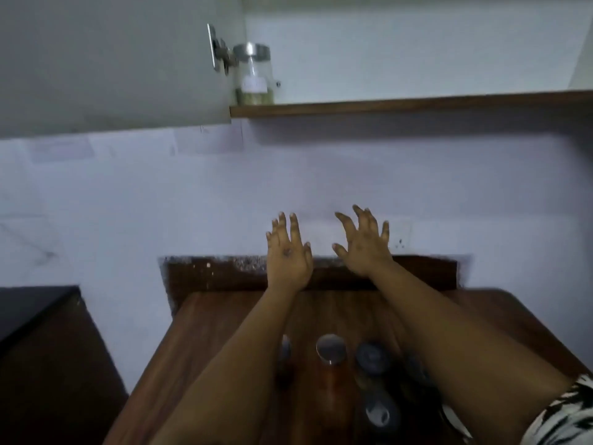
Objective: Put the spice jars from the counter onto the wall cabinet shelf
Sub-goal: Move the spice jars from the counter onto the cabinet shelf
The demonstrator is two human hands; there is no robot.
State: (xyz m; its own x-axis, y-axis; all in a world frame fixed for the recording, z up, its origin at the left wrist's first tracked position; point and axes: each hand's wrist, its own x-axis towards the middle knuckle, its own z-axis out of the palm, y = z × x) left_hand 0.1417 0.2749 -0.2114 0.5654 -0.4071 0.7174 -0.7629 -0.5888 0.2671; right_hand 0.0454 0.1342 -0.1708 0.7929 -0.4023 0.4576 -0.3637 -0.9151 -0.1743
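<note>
One glass spice jar (254, 75) with a metal lid and a greenish filling stands at the left end of the wall cabinet shelf (401, 103). Several more jars with metal lids stand on the wooden counter (205, 342) below my arms: one with a shiny lid (330, 348), a dark-lidded one (372, 358) beside it, another (380, 412) nearer to me. My left hand (288, 252) and my right hand (364, 242) are both raised above the counter's back edge, fingers spread, holding nothing. My forearms hide parts of the jars.
The open grey cabinet door (112, 59) hangs at the upper left, its hinge (219, 49) just beside the shelved jar. A dark counter section (35, 303) lies at the left. A wall socket (401, 236) sits behind my right hand.
</note>
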